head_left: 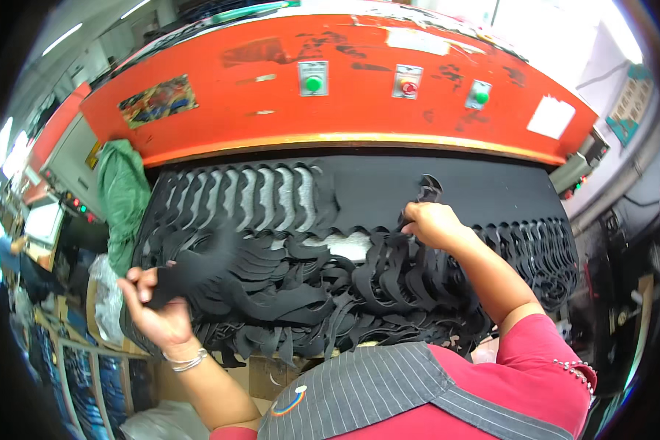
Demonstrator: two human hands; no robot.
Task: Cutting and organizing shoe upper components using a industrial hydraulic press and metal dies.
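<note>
Black cut pieces (330, 293) lie under an orange-red press (330, 88) with green buttons (313, 83), beside a green cloth (125, 191).

**One camera on my head, looking down at the bench**

I wear the camera on my head, and it looks forward and down, close over my work. My left hand (158, 308) and my right hand (433, 224) come in from the lower edge. The orange press (330, 103) fills the top. The lens is very wide, so straight edges bend near the dark rim. There is only this one view.
</note>
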